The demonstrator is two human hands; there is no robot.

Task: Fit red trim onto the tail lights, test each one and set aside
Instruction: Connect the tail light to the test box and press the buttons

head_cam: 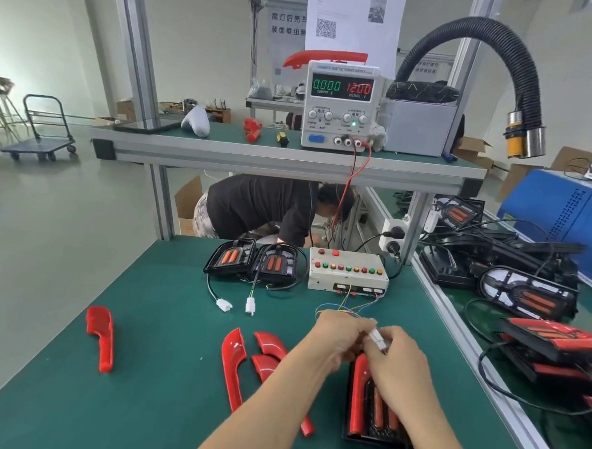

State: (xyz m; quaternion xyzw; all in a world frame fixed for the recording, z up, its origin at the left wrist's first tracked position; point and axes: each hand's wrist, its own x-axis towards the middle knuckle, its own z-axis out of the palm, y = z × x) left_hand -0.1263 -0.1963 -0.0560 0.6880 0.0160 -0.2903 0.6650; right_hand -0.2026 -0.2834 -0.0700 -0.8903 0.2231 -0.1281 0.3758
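A tail light (370, 413) with red trim fitted lies on the green mat under my hands. Both hands meet above it at a white connector (377, 340). My left hand (336, 339) pinches it from the left, on the side where the thin coloured wires from the test box (348, 273) arrive. My right hand (400, 370) pinches it from the right. Loose red trim pieces (234, 362) lie to the left, with another red trim (101, 337) further left. Two black tail lights without trim (251, 259) sit at the back, their white plugs (237, 305) lying free.
A DC power supply (342, 106) on the upper shelf reads 0.000 and 12.00. Several finished and unfinished tail lights (538, 343) are piled on the right bench. A black hose (502, 63) arcs overhead at the right. A person (264, 205) bends down behind the bench.
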